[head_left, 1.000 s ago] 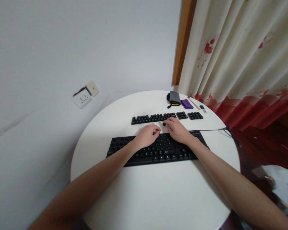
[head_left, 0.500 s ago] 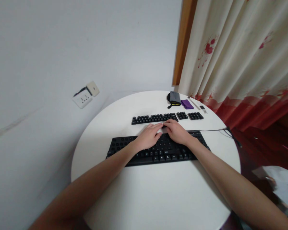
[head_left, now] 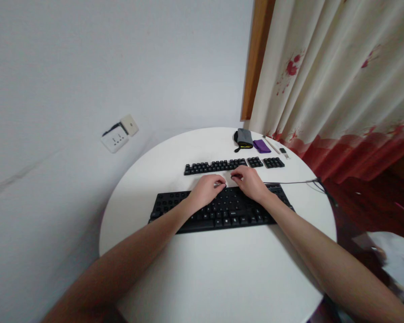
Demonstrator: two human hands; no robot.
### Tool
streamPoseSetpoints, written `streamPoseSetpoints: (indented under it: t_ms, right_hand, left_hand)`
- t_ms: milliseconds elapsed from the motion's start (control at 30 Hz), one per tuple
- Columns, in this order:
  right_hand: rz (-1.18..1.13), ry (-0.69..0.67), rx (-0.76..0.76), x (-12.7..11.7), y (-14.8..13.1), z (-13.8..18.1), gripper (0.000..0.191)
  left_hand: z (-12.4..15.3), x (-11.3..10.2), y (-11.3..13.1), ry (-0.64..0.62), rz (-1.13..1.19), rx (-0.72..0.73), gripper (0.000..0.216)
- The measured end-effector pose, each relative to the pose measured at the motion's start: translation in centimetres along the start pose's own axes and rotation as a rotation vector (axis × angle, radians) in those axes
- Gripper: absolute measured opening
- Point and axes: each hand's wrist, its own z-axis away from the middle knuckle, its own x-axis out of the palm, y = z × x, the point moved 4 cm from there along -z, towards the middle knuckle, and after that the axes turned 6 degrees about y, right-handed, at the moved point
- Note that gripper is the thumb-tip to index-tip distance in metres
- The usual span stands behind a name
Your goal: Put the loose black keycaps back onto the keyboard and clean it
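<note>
A black keyboard (head_left: 222, 220) lies on the round white table, with many of its upper keys off and only the bare switch spots showing there. My left hand (head_left: 205, 190) is over its upper middle, thumb and forefinger pinching a small black keycap (head_left: 225, 185). Just to the right, my right hand (head_left: 251, 183) is closed too, with a dark keycap (head_left: 233, 178) between its fingertips. A gap separates the two hands. Behind them, loose black keycaps stand in rows, a long group (head_left: 215, 167) and two smaller groups (head_left: 255, 162) (head_left: 274, 162).
At the back right of the table (head_left: 195, 273) are a grey pouch (head_left: 245, 138), a purple cloth (head_left: 261, 146), a thin brush-like tool (head_left: 272, 144) and a small keycap-puller-like item (head_left: 284, 153). A black cable (head_left: 296, 182) runs off the right edge. A wall stands left, a curtain (head_left: 323, 80) right.
My hands were together at the fingertips above the keyboard and have drawn apart, each now pinching a small dark piece. The keyboard and the keycap rows have stayed put.
</note>
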Motion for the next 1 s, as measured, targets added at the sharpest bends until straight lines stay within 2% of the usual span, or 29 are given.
streamPoseSetpoints:
  t_ms: [167, 333, 600, 1000]
  right_hand:
    - [-0.216, 0.117, -0.094, -1.1, -1.8, 0.2, 0.023]
    - [-0.288, 0.163, -0.161, -1.8, -3.1, 0.5, 0.024]
    - [-0.266, 0.218, -0.156, -2.4, -3.4, 0.6, 0.017]
    - [-0.266, 0.219, -0.09, -2.4, -2.5, 0.6, 0.01]
  left_hand:
    - [0.0, 0.3, -0.7, 0.035, 0.084, -0.014, 0.007]
    - [0.0, 0.1, -0.5, 0.122, 0.166, 0.009, 0.019]
    - [0.3, -1.9, 2.0, 0.369, 0.154, 0.251, 0.018]
    - [0.6, -2.0, 2.3, 0.381, 0.196, 0.22, 0.043]
